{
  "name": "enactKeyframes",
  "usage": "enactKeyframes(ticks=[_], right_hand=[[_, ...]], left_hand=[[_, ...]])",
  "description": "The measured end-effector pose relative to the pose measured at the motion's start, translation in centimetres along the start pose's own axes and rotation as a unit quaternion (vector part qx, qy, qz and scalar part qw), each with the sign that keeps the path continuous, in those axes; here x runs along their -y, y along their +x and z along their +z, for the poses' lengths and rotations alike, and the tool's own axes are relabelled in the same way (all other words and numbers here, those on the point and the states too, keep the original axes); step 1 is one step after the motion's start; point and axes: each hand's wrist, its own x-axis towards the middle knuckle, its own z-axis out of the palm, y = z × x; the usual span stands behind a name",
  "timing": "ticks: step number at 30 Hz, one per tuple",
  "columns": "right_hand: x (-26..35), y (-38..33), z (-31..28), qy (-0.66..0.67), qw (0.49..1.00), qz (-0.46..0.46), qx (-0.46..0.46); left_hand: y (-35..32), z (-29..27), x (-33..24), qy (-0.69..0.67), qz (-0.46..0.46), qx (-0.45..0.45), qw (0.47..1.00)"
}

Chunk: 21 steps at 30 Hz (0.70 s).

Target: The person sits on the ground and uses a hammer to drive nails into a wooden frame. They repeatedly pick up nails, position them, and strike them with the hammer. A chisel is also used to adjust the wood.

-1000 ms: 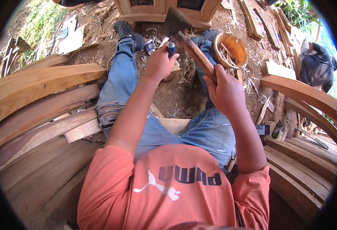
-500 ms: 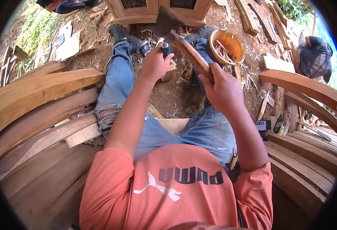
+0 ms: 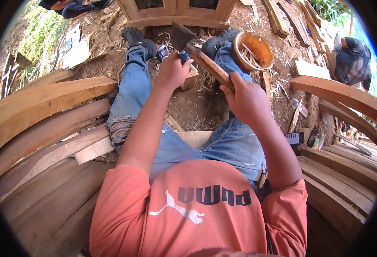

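My left hand (image 3: 173, 70) is closed around a chisel (image 3: 183, 55) with a blue handle, held upright between my lower legs. My right hand (image 3: 249, 97) grips the wooden handle of a hatchet (image 3: 214, 67). Its dark, wedge-shaped head (image 3: 181, 36) is right at the top of the chisel handle; I cannot tell whether they touch. Just below my left hand, a small wooden block (image 3: 190, 80) shows its pale end. My fist hides the chisel's blade.
An orange-brown bucket (image 3: 238, 47) with wood scraps stands by my right foot. A panelled wooden piece (image 3: 173, 20) lies ahead, beside a small can (image 3: 163, 52). Curved boards (image 3: 55, 92) are stacked left, planks (image 3: 338, 180) right. Another person (image 3: 351, 62) bends over at far right.
The hatchet has swung down and left, its head now at the chisel handle's top. My right hand has lowered slightly; my left hand stays nearly in place.
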Motion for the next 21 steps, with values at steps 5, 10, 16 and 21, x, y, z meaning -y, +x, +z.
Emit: enactKeyframes(ticks=[5,10,16,21], right_hand=[[0.5,-0.9,-0.4,0.044,0.997,-0.021,-0.068],[0.1,-0.2,-0.6,-0.005,1.000,0.011,0.018],[-0.9,-0.5,0.4,0.001,1.000,-0.007,0.005],[-0.5,-0.4,-0.1,0.002,1.000,-0.016,-0.025]], left_hand=[[-0.3,0.2,-0.6,-0.015,-0.020,-0.018,1.000],[-0.1,0.1,0.0,-0.008,-0.001,-0.012,1.000],[-0.6,0.3,-0.1,-0.004,0.012,-0.013,1.000],[-0.3,-0.4,-0.9,-0.023,0.000,-0.022,1.000]])
